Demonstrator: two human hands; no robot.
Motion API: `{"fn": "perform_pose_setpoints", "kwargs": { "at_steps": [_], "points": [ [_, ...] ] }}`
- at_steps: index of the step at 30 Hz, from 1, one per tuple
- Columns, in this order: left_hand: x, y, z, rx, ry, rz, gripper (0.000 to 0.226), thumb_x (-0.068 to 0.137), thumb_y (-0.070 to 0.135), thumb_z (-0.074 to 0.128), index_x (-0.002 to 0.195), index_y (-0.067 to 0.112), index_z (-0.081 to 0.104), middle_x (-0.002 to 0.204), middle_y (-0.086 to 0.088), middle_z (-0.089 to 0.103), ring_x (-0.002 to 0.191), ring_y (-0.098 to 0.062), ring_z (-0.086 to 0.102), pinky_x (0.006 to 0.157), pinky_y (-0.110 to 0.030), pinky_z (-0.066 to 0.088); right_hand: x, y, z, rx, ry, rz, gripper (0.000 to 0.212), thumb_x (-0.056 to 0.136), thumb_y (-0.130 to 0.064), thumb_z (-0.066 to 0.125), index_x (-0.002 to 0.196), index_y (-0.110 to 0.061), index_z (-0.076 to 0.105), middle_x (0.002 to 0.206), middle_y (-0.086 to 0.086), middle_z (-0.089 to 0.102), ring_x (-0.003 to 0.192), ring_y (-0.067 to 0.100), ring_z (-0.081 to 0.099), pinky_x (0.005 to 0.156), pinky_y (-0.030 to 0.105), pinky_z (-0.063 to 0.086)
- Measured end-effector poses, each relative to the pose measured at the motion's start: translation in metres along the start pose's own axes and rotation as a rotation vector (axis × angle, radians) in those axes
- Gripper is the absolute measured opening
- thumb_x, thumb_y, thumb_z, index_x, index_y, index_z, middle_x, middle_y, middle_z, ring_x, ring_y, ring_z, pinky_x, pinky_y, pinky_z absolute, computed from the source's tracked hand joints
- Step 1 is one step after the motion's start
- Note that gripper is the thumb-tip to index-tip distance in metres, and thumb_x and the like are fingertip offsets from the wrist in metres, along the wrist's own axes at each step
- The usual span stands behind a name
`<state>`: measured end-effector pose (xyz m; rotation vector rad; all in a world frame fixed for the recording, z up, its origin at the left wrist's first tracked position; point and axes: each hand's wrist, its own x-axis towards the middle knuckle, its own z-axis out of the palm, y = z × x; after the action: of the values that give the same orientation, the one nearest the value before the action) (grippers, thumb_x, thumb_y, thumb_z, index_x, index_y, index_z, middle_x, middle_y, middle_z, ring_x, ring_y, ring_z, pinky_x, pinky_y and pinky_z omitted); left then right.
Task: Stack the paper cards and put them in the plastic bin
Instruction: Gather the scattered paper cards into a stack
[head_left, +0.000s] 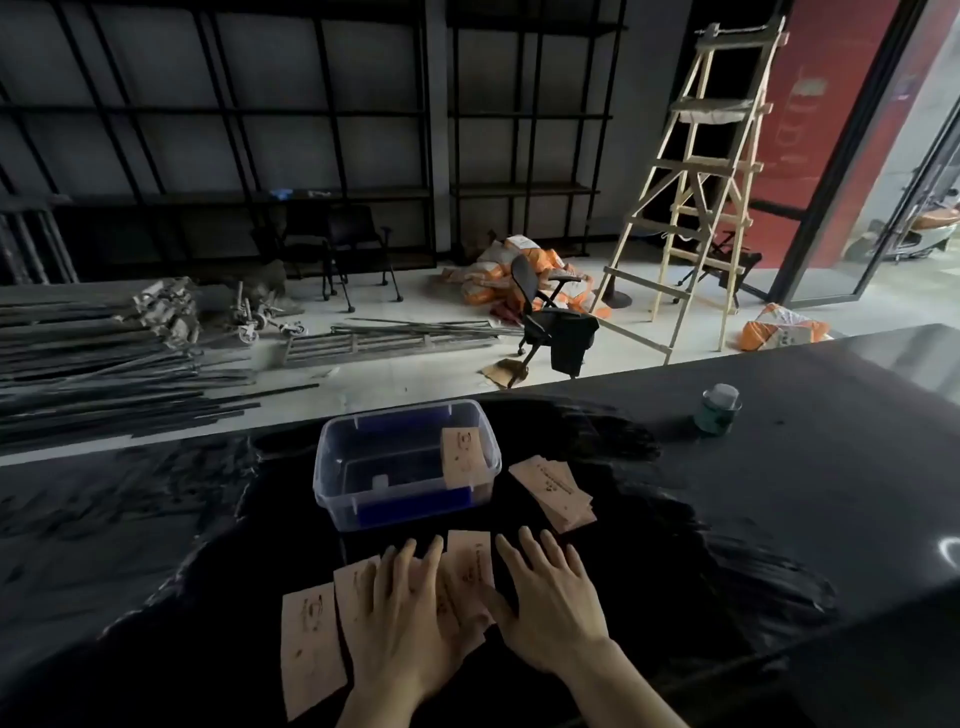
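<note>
Several tan paper cards (311, 642) lie side by side on a black cloth near the table's front edge. My left hand (410, 618) lies flat on the middle cards, fingers spread. My right hand (550, 603) rests flat just to their right, its thumb touching a card (470, 564). Beyond my hands stands a clear plastic bin (358, 493) with blue clips; one card (461, 457) leans against its right inner wall. A loose pile of more cards (558, 493) lies to the right of the bin.
A small jar with a pale lid (719, 410) stands at the table's far right. The dark table (831, 493) ends just beyond the bin. Behind it the floor holds metal bars, chairs, orange sacks and a wooden ladder (696, 197).
</note>
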<state>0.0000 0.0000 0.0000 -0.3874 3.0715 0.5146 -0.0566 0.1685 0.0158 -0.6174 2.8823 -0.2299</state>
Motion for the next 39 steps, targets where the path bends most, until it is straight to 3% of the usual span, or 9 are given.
{"fn": "perform_pose_setpoints", "kwargs": {
  "at_steps": [5, 9, 13, 17, 26, 30, 34, 37, 39],
  "points": [
    [0.001, -0.001, 0.002, 0.062, 0.033, -0.035, 0.123, 0.066, 0.09, 0.047, 0.161, 0.025, 0.005, 0.164, 0.0, 0.028, 0.153, -0.025, 0.02, 0.127, -0.044, 0.013, 0.003, 0.002, 0.01, -0.029, -0.024, 0.008, 0.069, 0.099, -0.064, 0.023, 0.159, -0.029, 0.025, 0.17, 0.008, 0.017, 0.155, 0.033, 0.013, 0.123, 0.051, 0.019],
    [0.007, -0.003, -0.001, 0.0, 0.035, -0.001, 0.115, 0.069, 0.079, 0.061, 0.16, 0.028, 0.011, 0.16, 0.005, 0.036, 0.151, -0.021, 0.024, 0.126, -0.042, 0.014, 0.002, 0.004, 0.014, -0.062, -0.014, -0.016, 0.084, 0.085, -0.064, 0.005, 0.157, -0.028, 0.028, 0.169, 0.009, 0.021, 0.154, 0.036, 0.017, 0.121, 0.051, 0.026],
    [0.007, 0.001, -0.008, -0.023, 0.095, -0.049, 0.118, 0.068, 0.071, 0.068, 0.159, 0.034, 0.004, 0.158, 0.004, 0.033, 0.148, -0.02, 0.026, 0.124, -0.038, 0.018, 0.005, 0.005, 0.017, -0.054, 0.009, -0.013, 0.063, 0.099, -0.057, 0.03, 0.153, -0.026, 0.037, 0.166, 0.01, 0.028, 0.151, 0.038, 0.024, 0.117, 0.052, 0.032],
    [0.007, 0.001, -0.013, -0.03, 0.073, -0.171, 0.12, 0.066, 0.075, 0.067, 0.159, 0.032, 0.004, 0.149, 0.005, 0.046, 0.147, -0.02, 0.03, 0.124, -0.041, 0.012, 0.009, 0.006, 0.016, -0.053, 0.039, -0.016, 0.06, 0.098, -0.058, 0.028, 0.147, -0.028, 0.046, 0.161, 0.007, 0.037, 0.146, 0.036, 0.033, 0.111, 0.05, 0.039],
    [0.012, -0.002, -0.023, -0.238, 0.118, -0.133, 0.084, 0.088, 0.019, 0.072, 0.156, 0.032, 0.024, 0.142, 0.006, 0.054, 0.126, -0.015, 0.057, 0.104, -0.031, 0.047, 0.019, 0.01, 0.014, -0.045, 0.136, -0.066, 0.041, 0.098, -0.046, 0.047, 0.131, -0.024, 0.058, 0.134, 0.003, 0.054, 0.12, 0.028, 0.051, 0.094, 0.04, 0.046],
    [0.015, 0.004, -0.018, -0.365, 0.096, -0.051, 0.054, 0.091, 0.015, 0.07, 0.133, 0.039, 0.047, 0.116, 0.015, 0.068, 0.1, -0.004, 0.067, 0.087, -0.026, 0.058, 0.022, 0.01, 0.016, 0.072, 0.246, -0.09, 0.054, 0.09, -0.039, 0.057, 0.141, -0.02, 0.048, 0.147, 0.008, 0.05, 0.129, 0.029, 0.053, 0.097, 0.038, 0.05],
    [0.021, 0.017, -0.014, -0.536, 0.044, 0.021, 0.048, 0.086, 0.027, 0.077, 0.116, 0.049, 0.048, 0.107, 0.025, 0.064, 0.103, 0.001, 0.066, 0.091, -0.025, 0.057, 0.029, 0.01, 0.006, 0.119, 0.297, -0.249, 0.081, 0.087, -0.025, 0.068, 0.157, -0.022, 0.026, 0.163, 0.005, 0.036, 0.147, 0.026, 0.035, 0.111, 0.043, 0.045],
    [0.025, 0.018, -0.003, -0.66, 0.017, 0.03, 0.06, 0.084, 0.004, 0.077, 0.115, 0.049, 0.052, 0.112, 0.014, 0.071, 0.105, -0.005, 0.07, 0.092, -0.033, 0.061, 0.035, 0.013, 0.007, 0.082, 0.252, -0.333, 0.06, 0.088, -0.018, 0.062, 0.144, -0.025, 0.046, 0.138, -0.001, 0.056, 0.13, 0.025, 0.049, 0.098, 0.038, 0.052],
    [0.023, 0.016, 0.006, -0.644, 0.083, 0.043, 0.066, 0.08, 0.008, 0.08, 0.126, 0.045, 0.05, 0.121, 0.01, 0.067, 0.106, -0.005, 0.067, 0.092, -0.035, 0.06, 0.037, 0.019, 0.011, 0.098, 0.245, -0.317, 0.052, 0.086, -0.016, 0.061, 0.136, -0.027, 0.052, 0.122, -0.002, 0.058, 0.113, 0.023, 0.055, 0.087, 0.035, 0.054]
  ]
}}
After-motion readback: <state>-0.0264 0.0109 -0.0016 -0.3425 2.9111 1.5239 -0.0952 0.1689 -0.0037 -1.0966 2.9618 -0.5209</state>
